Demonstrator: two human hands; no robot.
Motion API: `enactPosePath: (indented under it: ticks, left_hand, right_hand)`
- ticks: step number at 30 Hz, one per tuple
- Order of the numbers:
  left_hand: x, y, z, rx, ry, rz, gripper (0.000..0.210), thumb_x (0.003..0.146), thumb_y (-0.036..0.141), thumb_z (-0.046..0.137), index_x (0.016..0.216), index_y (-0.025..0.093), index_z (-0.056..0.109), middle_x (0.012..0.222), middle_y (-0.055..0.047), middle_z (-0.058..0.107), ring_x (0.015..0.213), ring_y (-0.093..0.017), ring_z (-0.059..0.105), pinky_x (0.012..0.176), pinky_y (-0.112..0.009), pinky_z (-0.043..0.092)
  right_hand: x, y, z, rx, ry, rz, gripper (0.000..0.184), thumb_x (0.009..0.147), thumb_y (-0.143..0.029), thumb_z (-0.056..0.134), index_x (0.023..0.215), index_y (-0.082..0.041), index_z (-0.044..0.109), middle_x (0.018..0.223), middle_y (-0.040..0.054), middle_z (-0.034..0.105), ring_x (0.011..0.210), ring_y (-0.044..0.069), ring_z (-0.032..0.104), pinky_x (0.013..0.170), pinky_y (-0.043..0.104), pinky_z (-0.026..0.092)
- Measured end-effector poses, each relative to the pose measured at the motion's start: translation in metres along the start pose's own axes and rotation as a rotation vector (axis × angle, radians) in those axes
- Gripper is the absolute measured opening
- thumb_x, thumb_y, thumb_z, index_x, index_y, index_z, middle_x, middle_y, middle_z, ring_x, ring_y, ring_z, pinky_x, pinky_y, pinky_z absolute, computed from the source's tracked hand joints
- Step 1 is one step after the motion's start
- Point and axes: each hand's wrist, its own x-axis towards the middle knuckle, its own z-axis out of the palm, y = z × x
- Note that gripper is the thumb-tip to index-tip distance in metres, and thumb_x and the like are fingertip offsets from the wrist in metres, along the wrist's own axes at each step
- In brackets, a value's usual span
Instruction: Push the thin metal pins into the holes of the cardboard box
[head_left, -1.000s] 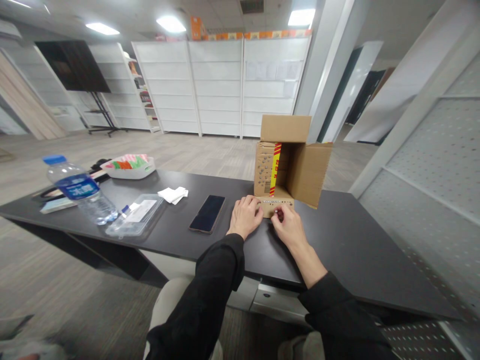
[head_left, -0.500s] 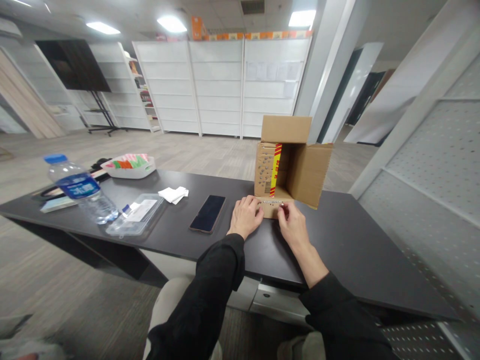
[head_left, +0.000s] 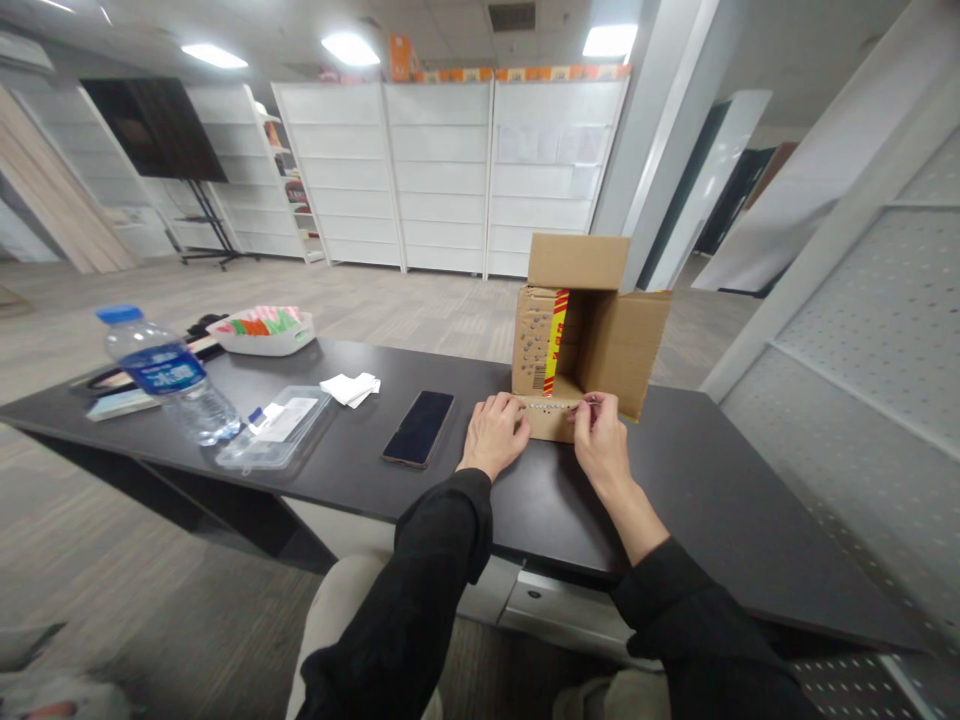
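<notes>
A cardboard box (head_left: 626, 345) lies on its side on the dark desk, its opening toward me and its flaps folded out. Along the low front flap (head_left: 551, 425) runs a row of small shiny dots, too small to name. My left hand (head_left: 493, 435) is at the flap's left end, fingers bent over its edge and thumb toward the box. At the flap's right end, my right hand (head_left: 602, 440) has thumb and forefinger pinched together; a thin dark bit shows at the fingertips, its kind unclear. Grey round spots dot the box's left panel, beside a yellow-red tape strip.
Left of my left hand lies a phone (head_left: 418, 428). Beyond it are folded white tissues (head_left: 350, 389), a clear plastic case (head_left: 277, 430), a tilted water bottle (head_left: 169, 375) and a white basket (head_left: 262, 341) with colourful packets. A perforated panel (head_left: 862, 340) stands to the right.
My right hand has shifted right along the front flap, toward its right end, still pinched. My left hand stays at the left end. The view has moved slightly.
</notes>
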Motion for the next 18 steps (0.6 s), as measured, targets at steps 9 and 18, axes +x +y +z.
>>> enactPosePath:
  ticks: [9, 18]
  left_hand:
    - [0.0, 0.0, -0.001, -0.017, -0.013, -0.008, 0.014, 0.094, 0.025, 0.056, 0.105, 0.021, 0.065, 0.112, -0.006, 0.067, 0.105, -0.023, 0.059, 0.09, -0.037, 0.044]
    - [0.0, 0.001, -0.002, -0.009, -0.033, -0.019, 0.015, 0.095, 0.025, 0.056, 0.105, 0.021, 0.065, 0.113, -0.006, 0.066, 0.106, -0.022, 0.059, 0.091, -0.037, 0.043]
  right_hand:
    - [0.016, -0.001, -0.002, -0.176, -0.01, -0.083, 0.029, 0.096, -0.035, 0.038, 0.115, -0.018, 0.053, 0.093, 0.0144, 0.075, 0.081, 0.029, 0.072, 0.071, 0.036, 0.049]
    - [0.011, 0.004, 0.004, -0.32, 0.027, -0.104, 0.032, 0.099, -0.037, 0.036, 0.113, -0.015, 0.056, 0.098, 0.0163, 0.073, 0.08, 0.026, 0.068, 0.064, 0.031, 0.041]
